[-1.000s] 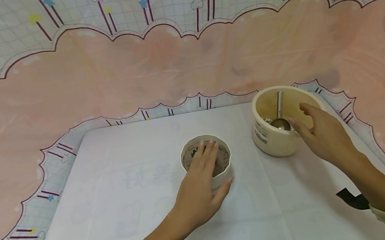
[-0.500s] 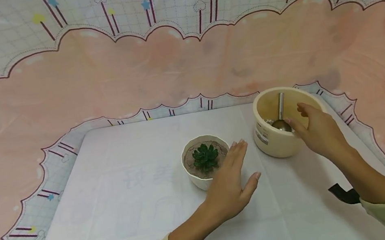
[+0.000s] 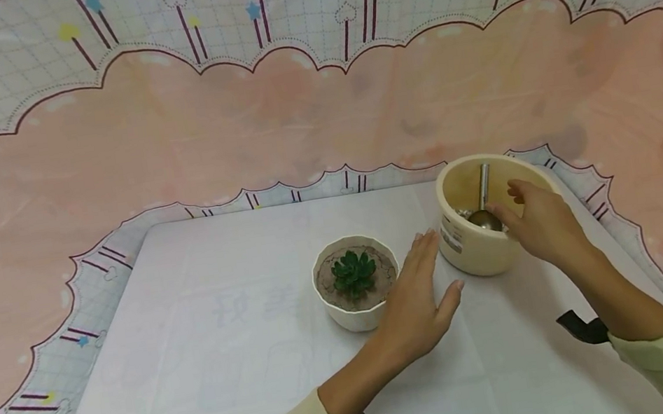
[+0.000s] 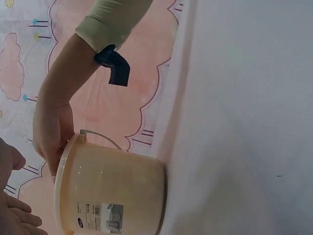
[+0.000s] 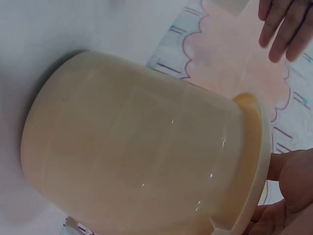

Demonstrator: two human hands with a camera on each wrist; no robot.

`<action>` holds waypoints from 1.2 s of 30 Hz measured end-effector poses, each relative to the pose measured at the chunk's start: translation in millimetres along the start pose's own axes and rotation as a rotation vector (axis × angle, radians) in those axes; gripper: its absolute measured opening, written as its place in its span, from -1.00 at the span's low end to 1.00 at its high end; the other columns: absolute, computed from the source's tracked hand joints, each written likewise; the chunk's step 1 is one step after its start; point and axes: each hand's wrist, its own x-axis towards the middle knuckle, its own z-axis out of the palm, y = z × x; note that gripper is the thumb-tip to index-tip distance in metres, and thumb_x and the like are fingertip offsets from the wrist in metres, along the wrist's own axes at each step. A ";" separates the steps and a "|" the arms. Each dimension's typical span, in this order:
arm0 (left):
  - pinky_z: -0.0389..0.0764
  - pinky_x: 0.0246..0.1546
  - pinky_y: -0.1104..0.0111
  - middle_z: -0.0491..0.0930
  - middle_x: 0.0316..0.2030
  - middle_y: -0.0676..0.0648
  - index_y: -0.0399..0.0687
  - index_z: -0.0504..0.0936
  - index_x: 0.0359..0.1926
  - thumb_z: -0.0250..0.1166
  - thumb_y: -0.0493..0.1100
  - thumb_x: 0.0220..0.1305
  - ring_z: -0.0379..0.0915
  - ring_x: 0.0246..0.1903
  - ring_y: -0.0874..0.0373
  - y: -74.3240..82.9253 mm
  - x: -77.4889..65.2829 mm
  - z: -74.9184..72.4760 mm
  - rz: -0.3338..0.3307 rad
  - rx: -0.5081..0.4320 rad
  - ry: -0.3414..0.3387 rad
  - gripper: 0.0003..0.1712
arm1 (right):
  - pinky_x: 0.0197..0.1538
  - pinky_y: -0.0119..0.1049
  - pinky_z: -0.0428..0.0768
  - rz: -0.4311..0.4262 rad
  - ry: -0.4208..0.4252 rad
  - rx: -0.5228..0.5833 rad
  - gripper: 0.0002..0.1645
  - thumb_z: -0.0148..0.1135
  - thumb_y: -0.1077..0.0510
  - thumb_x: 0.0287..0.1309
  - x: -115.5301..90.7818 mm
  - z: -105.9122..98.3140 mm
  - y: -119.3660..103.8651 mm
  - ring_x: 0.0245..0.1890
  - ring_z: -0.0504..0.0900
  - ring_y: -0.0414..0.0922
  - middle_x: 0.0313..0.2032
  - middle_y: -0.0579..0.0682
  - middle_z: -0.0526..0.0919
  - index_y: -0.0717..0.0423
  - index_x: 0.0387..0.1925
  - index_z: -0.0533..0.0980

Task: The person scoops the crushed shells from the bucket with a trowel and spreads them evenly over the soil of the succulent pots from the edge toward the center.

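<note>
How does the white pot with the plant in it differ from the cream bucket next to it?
Size: the white pot is smaller and lower than the cream bucket.
Contents: the pot holds a green plant; the bucket has a metal ladle leaning inside.
Rim: the pot's is angular and faceted, while the bucket's is smoothly round.
Shared: both are open-topped and stand upright on the white tabletop.

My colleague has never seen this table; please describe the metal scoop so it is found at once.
On the white table, find the large cream bucket at the far right. Inside, a round-bowled metal scoop rests with its handle up. Its metal sheen sets it apart from the small whitish pieces beside it.
</note>
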 end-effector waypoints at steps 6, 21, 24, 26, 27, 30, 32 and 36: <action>0.13 0.52 0.12 0.10 0.61 -0.20 -0.28 0.12 0.63 0.22 0.00 0.57 -0.11 0.61 -0.01 1.9 10.6 7.1 -0.020 0.036 0.014 -0.17 | 0.22 0.43 0.42 -0.002 -0.017 0.005 -0.06 0.08 -0.19 0.58 6.3 1.1 -0.9 0.27 0.43 0.52 0.28 0.58 0.44 0.61 0.45 0.19; 0.12 0.52 0.19 0.09 0.62 -0.20 -0.25 0.06 0.65 0.23 -0.03 0.54 -0.09 0.61 -0.01 14.0 51.0 25.8 -0.091 -0.087 0.047 -0.13 | 0.21 0.38 0.48 0.004 -0.137 -0.011 -0.07 0.01 -0.17 0.61 37.5 -1.4 4.6 0.24 0.46 0.52 0.23 0.64 0.44 0.73 0.36 0.24; 0.17 0.50 0.16 0.09 0.61 -0.24 -0.30 0.08 0.64 0.23 -0.01 0.54 -0.07 0.61 -0.04 15.1 57.5 28.9 -0.108 -0.089 0.060 -0.13 | 0.21 0.36 0.49 0.011 -0.172 0.024 -0.10 0.04 -0.13 0.60 44.7 1.3 8.3 0.24 0.47 0.51 0.21 0.65 0.45 0.76 0.32 0.26; 0.19 0.49 0.14 0.09 0.61 -0.24 -0.30 0.07 0.63 0.23 0.01 0.55 -0.08 0.61 -0.05 16.1 61.6 30.6 -0.127 -0.088 0.060 -0.12 | 0.22 0.35 0.49 0.029 -0.206 0.043 -0.10 0.05 -0.12 0.61 49.3 2.0 10.1 0.26 0.45 0.51 0.23 0.66 0.43 0.77 0.32 0.25; 0.19 0.49 0.13 0.09 0.61 -0.26 -0.31 0.07 0.63 0.24 0.00 0.55 -0.09 0.61 -0.06 16.9 63.6 31.0 -0.134 -0.086 0.060 -0.12 | 0.21 0.35 0.50 0.037 -0.218 0.055 -0.11 0.05 -0.11 0.61 51.5 1.9 10.4 0.26 0.44 0.51 0.24 0.66 0.41 0.77 0.32 0.25; 0.19 0.49 0.13 0.07 0.61 -0.28 -0.34 0.06 0.63 0.25 0.00 0.54 -0.10 0.61 -0.10 18.2 70.2 33.9 -0.152 -0.061 0.066 -0.10 | 0.07 0.23 0.62 0.057 -0.250 0.083 -0.20 0.07 -0.10 0.60 58.9 0.4 11.3 0.10 0.54 0.47 0.09 0.61 0.54 0.70 0.25 0.39; 0.19 0.50 0.13 0.05 0.61 -0.30 -0.37 0.07 0.62 0.27 -0.01 0.54 -0.12 0.61 -0.13 18.5 74.2 35.8 -0.161 -0.046 0.074 -0.10 | -0.14 0.05 0.64 0.059 -0.260 0.099 -0.30 0.10 -0.08 0.59 64.0 -0.3 12.7 -0.13 0.58 0.33 -0.14 0.47 0.61 0.63 0.13 0.49; 0.20 0.49 0.12 -0.02 0.63 -0.30 -0.38 0.08 0.61 0.29 -0.01 0.52 -0.15 0.61 -0.13 17.0 79.6 39.4 -0.192 -0.038 0.077 -0.08 | -0.17 -0.02 0.57 0.067 -0.291 0.137 -0.37 0.13 -0.05 0.58 73.0 -0.9 18.2 -0.18 0.55 0.21 -0.18 0.38 0.62 0.58 0.03 0.56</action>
